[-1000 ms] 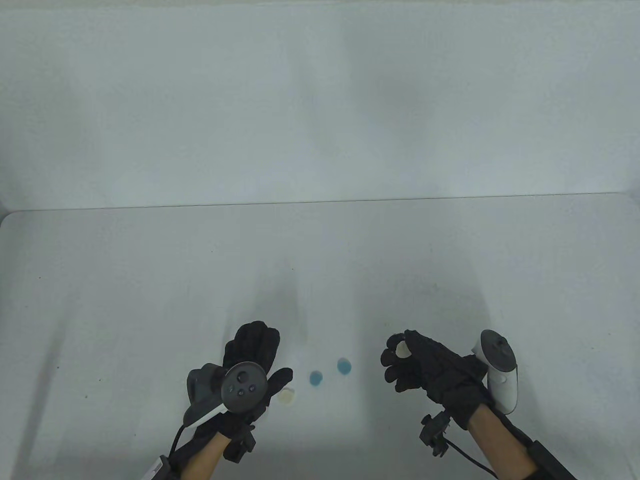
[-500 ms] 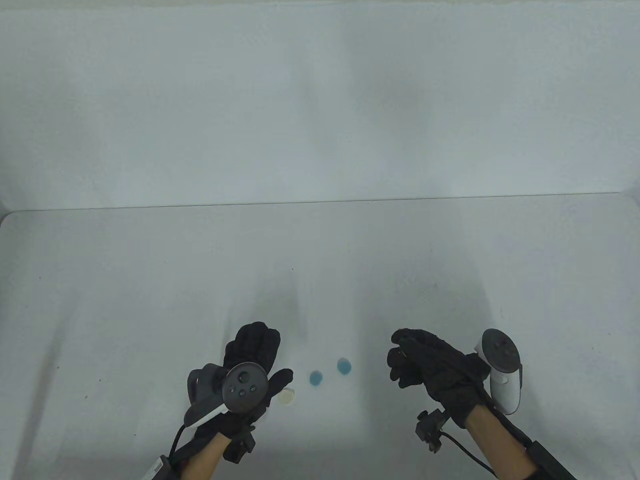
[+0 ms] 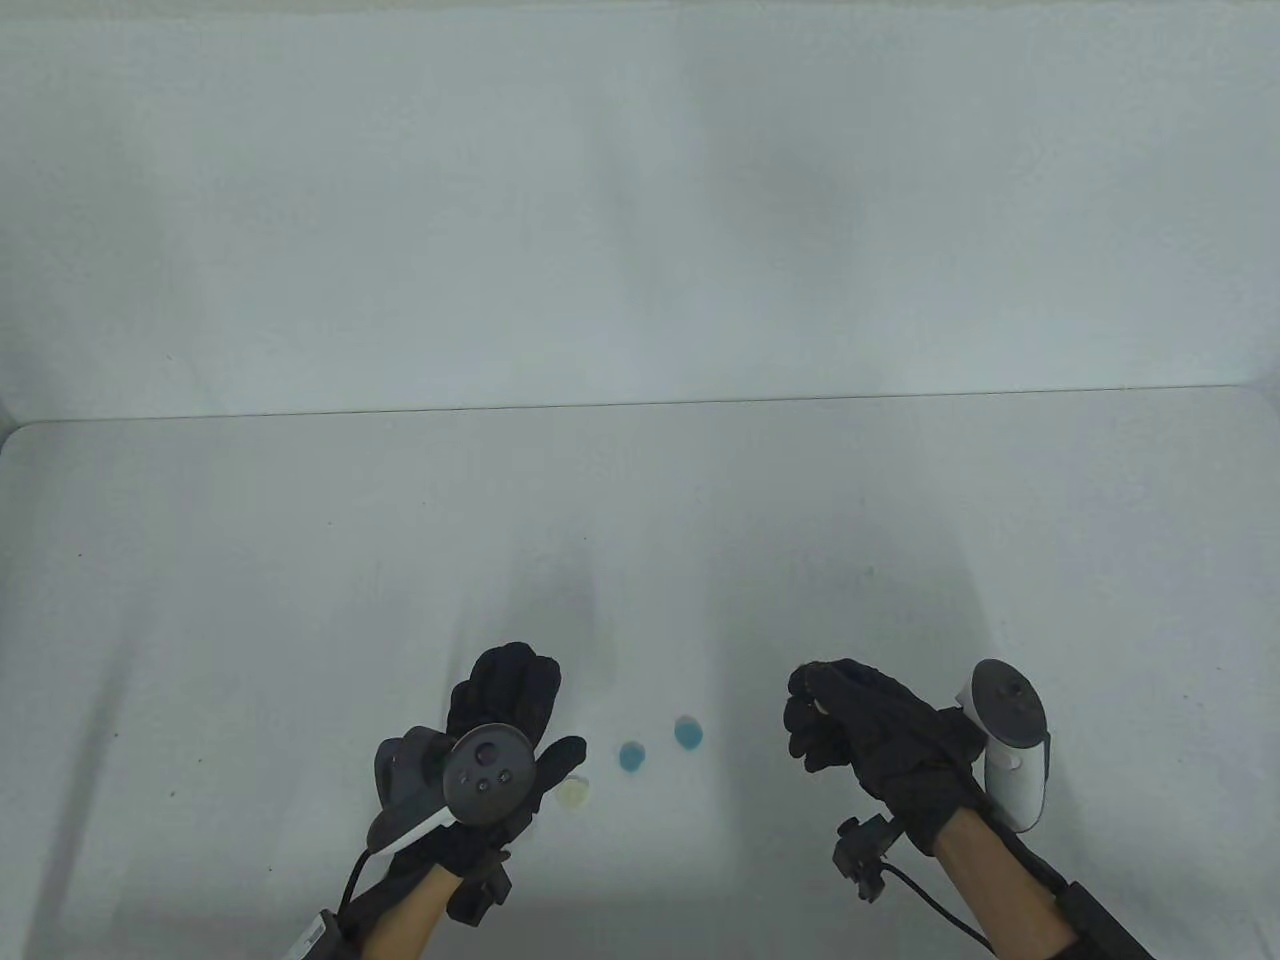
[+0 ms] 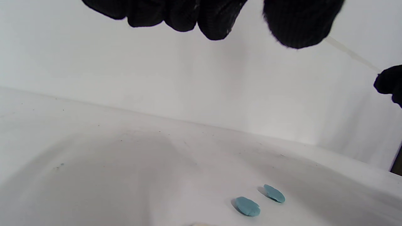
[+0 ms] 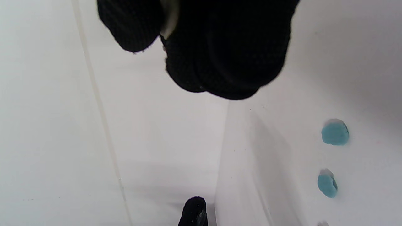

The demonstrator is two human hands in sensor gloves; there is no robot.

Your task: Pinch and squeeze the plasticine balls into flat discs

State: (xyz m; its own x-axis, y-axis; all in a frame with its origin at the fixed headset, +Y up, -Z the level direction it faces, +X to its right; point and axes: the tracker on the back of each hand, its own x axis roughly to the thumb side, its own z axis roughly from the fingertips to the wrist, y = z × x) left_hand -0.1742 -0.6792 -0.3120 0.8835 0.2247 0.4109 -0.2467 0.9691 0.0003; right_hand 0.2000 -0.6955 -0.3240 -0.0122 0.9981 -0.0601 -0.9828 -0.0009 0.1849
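My right hand (image 3: 850, 730) has closed up over the last second: the pale plasticine piece (image 5: 169, 17), then plain between thumb and forefinger, is now a sliver clamped in curled fingers, so I judge the squeeze underway. My left hand (image 3: 500, 720) hasn't moved, fingers straight and together, empty. Cream disc (image 3: 574, 792) at its 3 o'clock; two blue discs (image 3: 631, 756) (image 3: 688, 732) further toward 2 o'clock.

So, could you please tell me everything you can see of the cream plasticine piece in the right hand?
Little shows of the cream plasticine piece: a thin pale sliver between the right hand's thumb and curled fingers, held above the table. It looks soft and matte. Its outline is hidden, so how flat it is cannot be told.
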